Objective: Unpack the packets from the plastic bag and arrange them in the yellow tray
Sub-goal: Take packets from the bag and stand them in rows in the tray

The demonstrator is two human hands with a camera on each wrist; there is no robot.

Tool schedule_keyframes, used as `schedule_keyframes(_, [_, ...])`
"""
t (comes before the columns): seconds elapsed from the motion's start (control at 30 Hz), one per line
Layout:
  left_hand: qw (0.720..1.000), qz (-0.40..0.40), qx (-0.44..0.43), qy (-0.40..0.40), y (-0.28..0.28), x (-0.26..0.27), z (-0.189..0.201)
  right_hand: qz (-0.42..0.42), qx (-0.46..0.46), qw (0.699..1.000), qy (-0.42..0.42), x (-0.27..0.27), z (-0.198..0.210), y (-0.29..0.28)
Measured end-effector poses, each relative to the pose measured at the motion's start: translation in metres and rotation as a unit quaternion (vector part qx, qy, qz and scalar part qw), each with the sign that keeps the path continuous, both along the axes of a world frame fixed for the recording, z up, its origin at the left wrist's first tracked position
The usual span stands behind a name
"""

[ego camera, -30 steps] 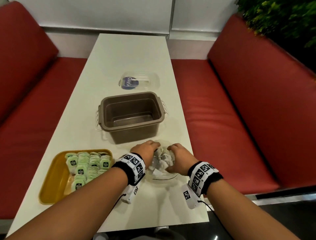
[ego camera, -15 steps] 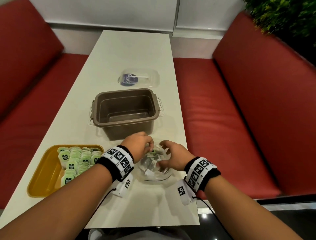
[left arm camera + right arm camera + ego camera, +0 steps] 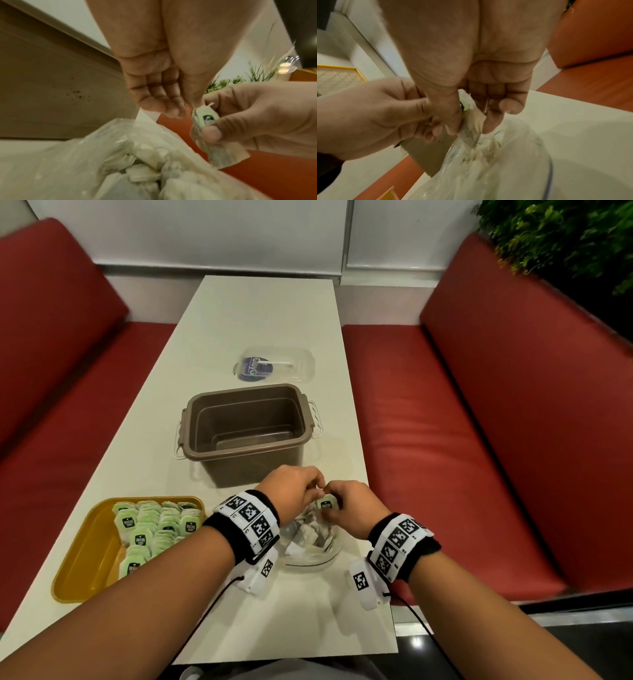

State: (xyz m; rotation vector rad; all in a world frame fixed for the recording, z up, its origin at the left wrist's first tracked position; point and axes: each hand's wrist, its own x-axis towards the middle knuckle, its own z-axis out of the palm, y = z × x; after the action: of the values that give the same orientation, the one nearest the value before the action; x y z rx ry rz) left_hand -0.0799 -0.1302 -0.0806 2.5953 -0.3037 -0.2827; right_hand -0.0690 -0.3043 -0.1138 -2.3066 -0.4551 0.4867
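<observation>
A clear plastic bag (image 3: 308, 542) of tea packets lies on the white table (image 3: 260, 313) just in front of me. My right hand (image 3: 337, 501) holds a pale green packet (image 3: 325, 504) above the bag's mouth, pinched between thumb and fingers. My left hand (image 3: 308, 487) meets it from the left, its curled fingertips pinching the packet's top edge (image 3: 206, 117). More packets stay bunched inside the bag (image 3: 120, 162). The yellow tray (image 3: 78, 570) sits at the near left, with several green packets (image 3: 154, 529) in overlapping rows in its far half.
A brown plastic tub (image 3: 246, 392) stands open and empty just beyond my hands. Its clear lid (image 3: 274, 364) lies farther back. Red benches (image 3: 445, 440) run along both sides of the table. The bag lies close to the table's right edge.
Both hands have risen from the bag's mouth. The right hand has lifted a packet out, and the left hand has closed in on its top.
</observation>
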Motion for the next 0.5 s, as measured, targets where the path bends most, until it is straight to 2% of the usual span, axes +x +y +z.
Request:
schedule_keyframes(0.1, [0.991,-0.034,0.113,0.065,-0.004,0.005,-0.012,-0.035,-0.017,0.999,-0.006,-0.002,-0.003,-0.007])
schedule_keyframes(0.17, [0.983,-0.055,0.143,0.1,-0.009,0.004,-0.018,-0.046,-0.022,0.999,-0.01,-0.006,-0.005,-0.01])
schedule_keyframes(0.4, [0.982,-0.061,0.148,0.096,-0.01,0.003,-0.023,-0.081,-0.01,0.997,0.0,-0.008,-0.006,-0.006])
schedule_keyframes(0.5, [0.991,-0.046,0.113,0.059,-0.002,0.001,-0.012,-0.085,0.008,0.996,-0.001,-0.007,-0.005,-0.004])
